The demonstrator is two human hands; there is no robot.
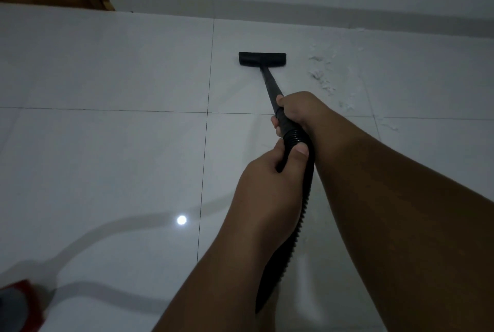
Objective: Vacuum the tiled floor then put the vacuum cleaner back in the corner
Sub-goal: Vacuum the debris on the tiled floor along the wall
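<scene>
Right hand point(299, 109) grips the rigid black wand point(270, 85); left hand point(270, 171) grips the ribbed hose point(307, 198); glossy tiled floor point(107, 77) lies open leftward.

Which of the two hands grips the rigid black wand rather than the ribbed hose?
The right hand, farther forward, wraps the smooth wand just above the hose joint. The left hand, nearer the camera, holds the ribbed hose.

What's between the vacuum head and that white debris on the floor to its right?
Nothing visible. Bare tile separates the vacuum head from the white debris to its right. Both the right hand and left hand grip the wand and hose.
</scene>
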